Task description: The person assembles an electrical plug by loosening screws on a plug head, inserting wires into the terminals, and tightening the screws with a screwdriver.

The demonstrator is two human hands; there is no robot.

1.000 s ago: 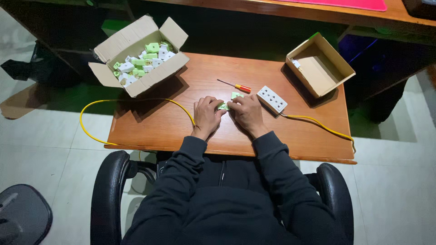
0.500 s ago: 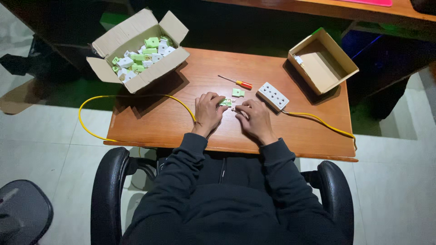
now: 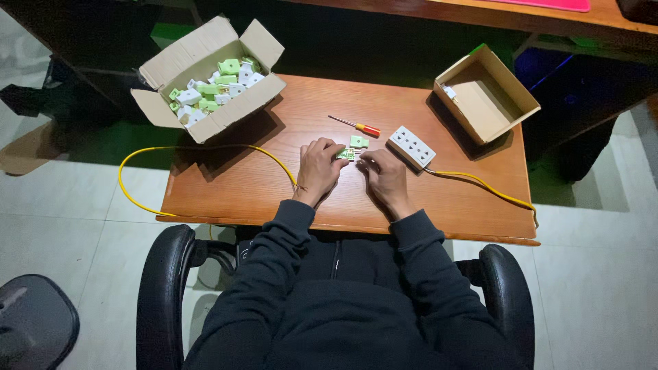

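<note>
Pale floor tiles surround a small wooden desk (image 3: 226,192), at which a person in a dark hooded top is seated on a black armchair (image 3: 161,288).

At the near middle of the desk, a small green and white plug part (image 3: 345,155) is pinched between the two hands. The left hand (image 3: 319,168) is closed on it from one side, thumb and fingers curled around its end. The right hand (image 3: 385,177) is closed toward its other side, fingertips meeting it; how firmly it is gripped there cannot be told.

Just beyond the grip, a second green plug piece (image 3: 358,142) lies loose on the wood. Slightly farther and to the left of that piece, a thin screwdriver with an orange handle (image 3: 356,126) is laid flat. To the right of the grip, a white socket block (image 3: 411,146) rests at an angle, and a yellow cable (image 3: 480,183) runs from it toward the desk's right edge. Another stretch of yellow cable loops away left of the grip, over the desk edge.

Farthest off, an open cardboard box of green and white plugs (image 3: 209,89) stands at the far left corner, and a nearly empty cardboard box (image 3: 486,96) at the far right.
</note>
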